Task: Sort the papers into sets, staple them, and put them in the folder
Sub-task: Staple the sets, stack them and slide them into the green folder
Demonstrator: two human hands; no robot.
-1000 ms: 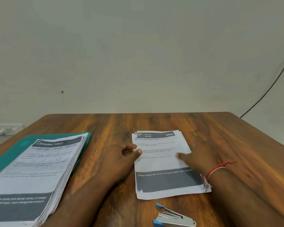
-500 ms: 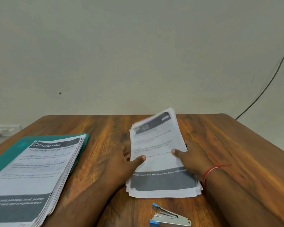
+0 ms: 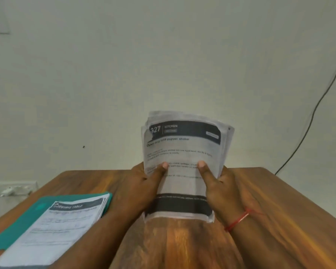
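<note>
Gripping the set of papers [image 3: 182, 152] upright, I have my left hand [image 3: 142, 183] and right hand [image 3: 221, 189] curled round its side edges, with both thumbs pressed on the front sheet. A second ago it lay flat on the table [image 3: 279, 210]. Now it stands with its lower edge down near the middle of the glossy, streaked brown wood. The sheets are thin, white and slightly fanned, with dark bands at top and bottom. By the table's left edge a thicker stack [image 3: 62, 230] lies on the flat teal folder [image 3: 37, 214], unmoved. A red thread [image 3: 237, 222] circles my right wrist.
</note>
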